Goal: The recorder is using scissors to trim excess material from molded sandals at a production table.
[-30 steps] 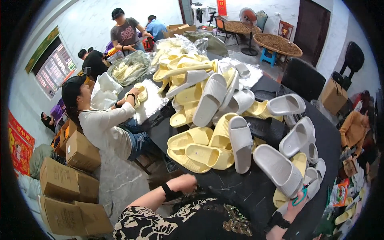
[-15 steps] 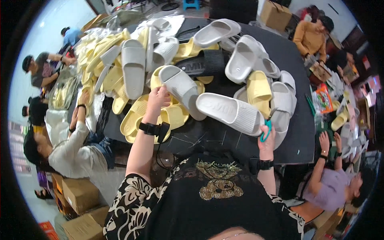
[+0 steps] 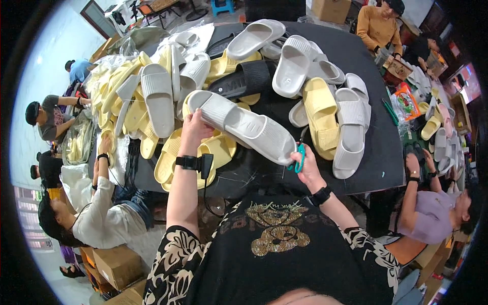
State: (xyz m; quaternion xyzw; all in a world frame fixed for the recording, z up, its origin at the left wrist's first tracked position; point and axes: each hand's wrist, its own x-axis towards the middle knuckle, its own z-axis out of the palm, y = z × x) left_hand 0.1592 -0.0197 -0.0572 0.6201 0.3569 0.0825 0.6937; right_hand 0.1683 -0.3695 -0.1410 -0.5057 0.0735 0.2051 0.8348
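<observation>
My left hand (image 3: pixel 194 131) grips the end of a grey slide sandal (image 3: pixel 244 124) and holds it above the black table (image 3: pixel 376 162). My right hand (image 3: pixel 305 163) holds green-handled scissors (image 3: pixel 300 156) against the sandal's other end. A black band sits on each of my wrists. Yellow sandals (image 3: pixel 203 152) lie on the table just under the held one.
Several grey, yellow and black sandals are piled across the table, with a tall heap (image 3: pixel 137 96) at the left. A person in white (image 3: pixel 101 218) works at my left, a person in lilac (image 3: pixel 432 213) at my right. Cardboard boxes (image 3: pixel 117 264) stand lower left.
My view has swung right and down over the table. My left hand has lifted a grey sandal and my right hand has brought the scissors up to its end.
</observation>
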